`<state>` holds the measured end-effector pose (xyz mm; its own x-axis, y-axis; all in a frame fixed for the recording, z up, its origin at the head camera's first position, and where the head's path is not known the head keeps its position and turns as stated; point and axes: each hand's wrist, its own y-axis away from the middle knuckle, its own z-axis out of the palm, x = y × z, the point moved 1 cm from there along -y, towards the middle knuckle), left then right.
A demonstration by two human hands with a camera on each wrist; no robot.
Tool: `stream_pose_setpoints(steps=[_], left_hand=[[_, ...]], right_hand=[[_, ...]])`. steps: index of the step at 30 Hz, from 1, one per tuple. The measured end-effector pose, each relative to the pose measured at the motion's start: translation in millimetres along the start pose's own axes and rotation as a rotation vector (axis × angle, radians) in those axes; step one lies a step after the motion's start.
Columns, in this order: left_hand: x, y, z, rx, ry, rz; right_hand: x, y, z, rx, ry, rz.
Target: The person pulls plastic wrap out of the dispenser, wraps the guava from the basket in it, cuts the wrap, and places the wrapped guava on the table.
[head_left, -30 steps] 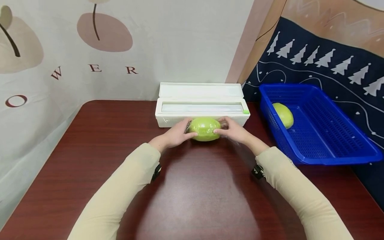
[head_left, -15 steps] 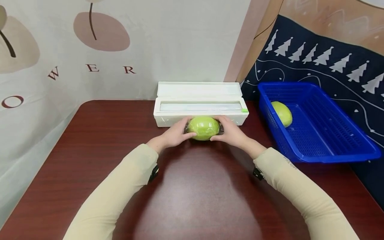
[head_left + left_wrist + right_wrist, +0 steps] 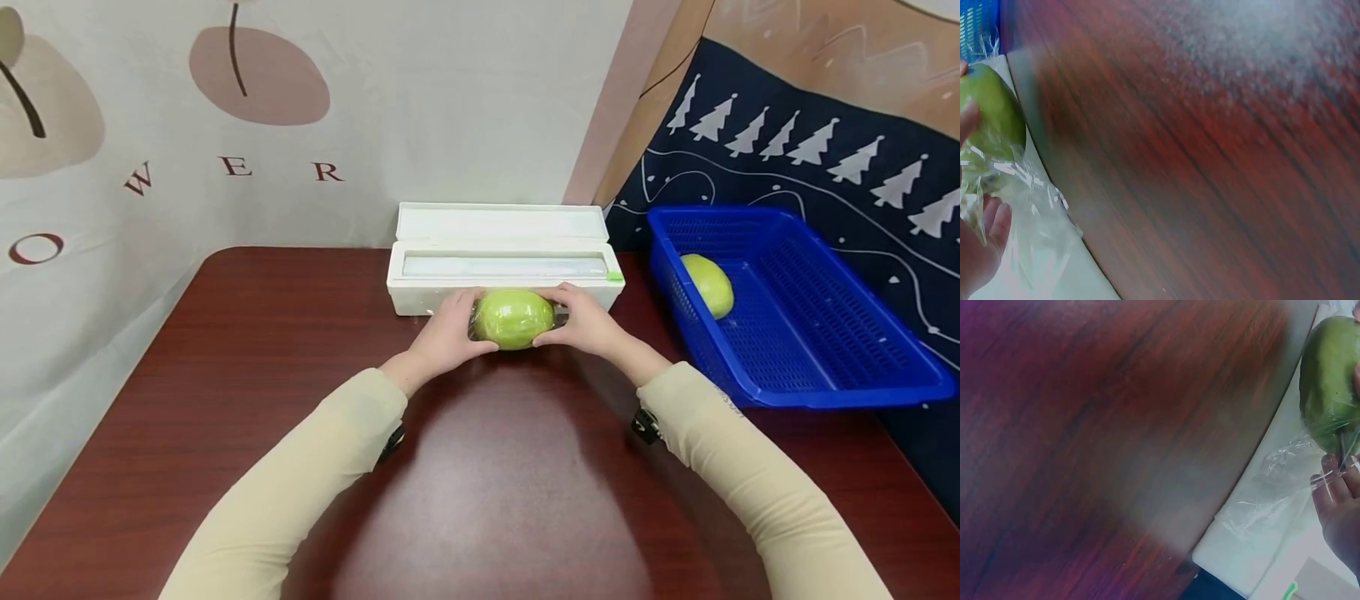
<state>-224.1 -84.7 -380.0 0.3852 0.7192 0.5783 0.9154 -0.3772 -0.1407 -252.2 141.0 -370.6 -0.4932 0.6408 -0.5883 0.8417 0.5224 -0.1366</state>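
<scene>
A shiny oval green mango (image 3: 514, 318) is held between both hands, with clear plastic film over it. My left hand (image 3: 447, 332) grips its left end, thumb at the near side and fingers behind. My right hand (image 3: 587, 321) holds the right end in the same way. Loose clear film (image 3: 1035, 194) spreads out beneath the left fingers in the left wrist view. More crinkled film (image 3: 1266, 487) hangs past the right fingertips in the right wrist view. Right behind the mango stands a white cling film box (image 3: 408, 298) with its lid raised.
A blue plastic basket (image 3: 832, 396) sits at the right of the table, with another green mango (image 3: 708, 285) inside against its left wall. The dark red wooden table (image 3: 495, 483) meets a printed cloth (image 3: 480, 100) at the back. A green slider (image 3: 614, 276) marks the box's right end.
The mango stays in nearly the same place before the box. The right fingers have shifted round its right end, and the left hand has turned slightly, its thumb moving along the near side.
</scene>
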Motion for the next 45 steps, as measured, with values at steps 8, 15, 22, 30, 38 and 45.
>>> stream_pose_setpoints(steps=[8, 15, 22, 30, 38, 45], left_hand=[[-5.0, -3.6, 0.1, 0.020, 0.142, -0.031], [-3.9, -6.3, -4.2, -0.023, 0.116, -0.064], [-2.8, -8.0, -8.2, -0.054, 0.081, -0.083], [0.6, -9.1, -11.5, -0.102, 0.103, -0.128], [-0.2, -11.3, -10.6, -0.146, 0.109, -0.166], [-0.7, -11.9, -11.9, -0.168, 0.071, -0.177]], right_hand=[[2.9, -0.1, 2.1, 0.080, -0.123, 0.121], [3.4, -0.8, 3.4, 0.111, -0.199, 0.176], [3.3, -2.3, 2.9, 0.091, -0.217, 0.210], [1.8, -3.6, -1.0, 0.055, -0.228, 0.237], [3.4, -5.8, -0.7, 0.027, -0.225, 0.224], [2.7, -7.6, -3.0, 0.004, -0.221, 0.233]])
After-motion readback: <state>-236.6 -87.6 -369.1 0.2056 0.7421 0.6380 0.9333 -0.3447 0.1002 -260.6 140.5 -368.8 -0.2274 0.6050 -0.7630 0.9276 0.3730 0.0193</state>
